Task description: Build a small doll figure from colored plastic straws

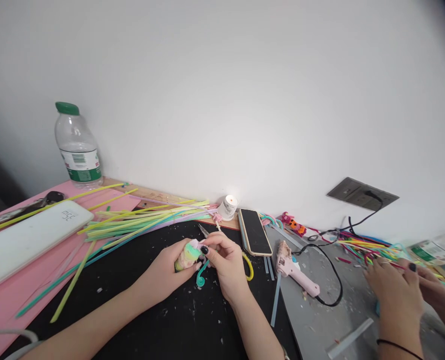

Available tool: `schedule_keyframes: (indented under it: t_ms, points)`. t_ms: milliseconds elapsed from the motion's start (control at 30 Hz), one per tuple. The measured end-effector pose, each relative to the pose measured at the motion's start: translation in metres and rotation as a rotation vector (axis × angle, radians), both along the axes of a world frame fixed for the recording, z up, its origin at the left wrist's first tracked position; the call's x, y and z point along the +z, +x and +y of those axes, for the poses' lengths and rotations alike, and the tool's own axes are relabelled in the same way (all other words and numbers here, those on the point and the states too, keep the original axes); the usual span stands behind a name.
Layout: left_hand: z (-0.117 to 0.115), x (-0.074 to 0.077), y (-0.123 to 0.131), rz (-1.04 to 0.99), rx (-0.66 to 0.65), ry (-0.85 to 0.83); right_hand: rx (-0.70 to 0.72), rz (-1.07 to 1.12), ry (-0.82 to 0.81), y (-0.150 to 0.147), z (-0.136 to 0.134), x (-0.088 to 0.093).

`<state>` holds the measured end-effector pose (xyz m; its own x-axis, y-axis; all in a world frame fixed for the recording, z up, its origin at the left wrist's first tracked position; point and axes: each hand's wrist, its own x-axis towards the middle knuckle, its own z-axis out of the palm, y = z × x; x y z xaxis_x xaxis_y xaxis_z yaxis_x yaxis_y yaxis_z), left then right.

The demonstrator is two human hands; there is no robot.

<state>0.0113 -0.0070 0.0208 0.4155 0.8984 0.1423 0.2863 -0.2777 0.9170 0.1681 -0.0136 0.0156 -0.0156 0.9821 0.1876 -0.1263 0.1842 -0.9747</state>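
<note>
A small fuzzy pipe-cleaner craft piece (189, 254) in pastel green, yellow, pink and lilac sits in my left hand (169, 265), its fingers and thumb wrapped round it. My right hand (224, 257) is closed in a pinch at the piece's right edge; what exactly lies between the fingertips is partly hidden. Below the fingertips hangs a teal pipe cleaner (200, 279) with a curled end. A yellow pipe-cleaner loop (249, 266) lies on the black mat (162, 325), just right of my right hand.
Loose pipe cleaners (132, 225) lie behind and left, near a power bank (27, 240) and a bottle (77, 155). A paper cup (229, 207), a phone (256, 232) and a corded glue gun (297, 272) stand or lie rightward. Another person's hands (398, 295) work at far right.
</note>
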Motion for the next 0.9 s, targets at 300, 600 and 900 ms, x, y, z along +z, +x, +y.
schedule_keyframes:
  t_ms: [300, 600, 900]
  points:
    - [0.002, -0.007, 0.000, 0.027, 0.024, 0.003, -0.016, -0.162, 0.129, 0.007, 0.001, 0.002]
    - [0.001, -0.006, 0.000, -0.020, 0.015, -0.011, 0.037, -0.407, 0.360, 0.005, -0.013, 0.016]
    - [0.003, -0.007, 0.001, -0.046, -0.007, -0.009, 0.059, -0.622, 0.537, 0.005, -0.012, 0.011]
